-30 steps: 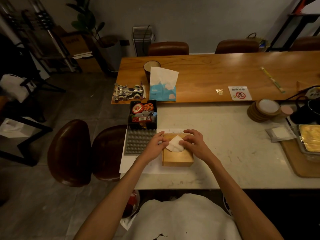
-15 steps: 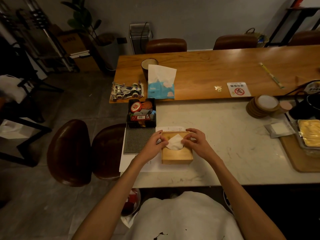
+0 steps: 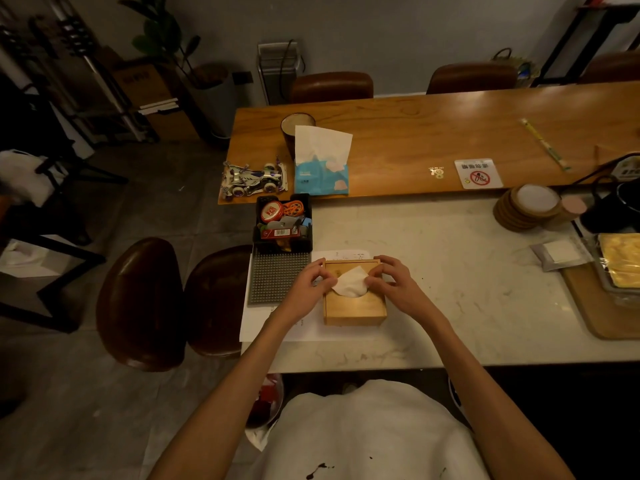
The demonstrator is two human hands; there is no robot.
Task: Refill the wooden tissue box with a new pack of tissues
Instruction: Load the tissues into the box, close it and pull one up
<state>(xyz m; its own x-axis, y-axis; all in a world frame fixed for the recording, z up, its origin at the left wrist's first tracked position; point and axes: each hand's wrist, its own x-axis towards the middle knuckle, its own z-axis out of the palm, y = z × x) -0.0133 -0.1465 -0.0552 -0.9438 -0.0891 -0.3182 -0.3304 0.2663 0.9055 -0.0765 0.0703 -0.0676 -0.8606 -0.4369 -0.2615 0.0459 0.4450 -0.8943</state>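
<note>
1. The wooden tissue box (image 3: 354, 299) sits on the desk (image 3: 450, 271); its lid looks on, and a white tissue (image 3: 350, 285) pokes out the top hole; the job looks nearly done.
2. The left hand (image 3: 308, 289) and right hand (image 3: 394, 285) rest on the box, one each side; both pinch the tissue's edges with thumb and finger.

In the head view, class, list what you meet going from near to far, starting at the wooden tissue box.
wooden tissue box → black tray of odds and ends → blue tissue pack → dark cup → brown chair back
</note>
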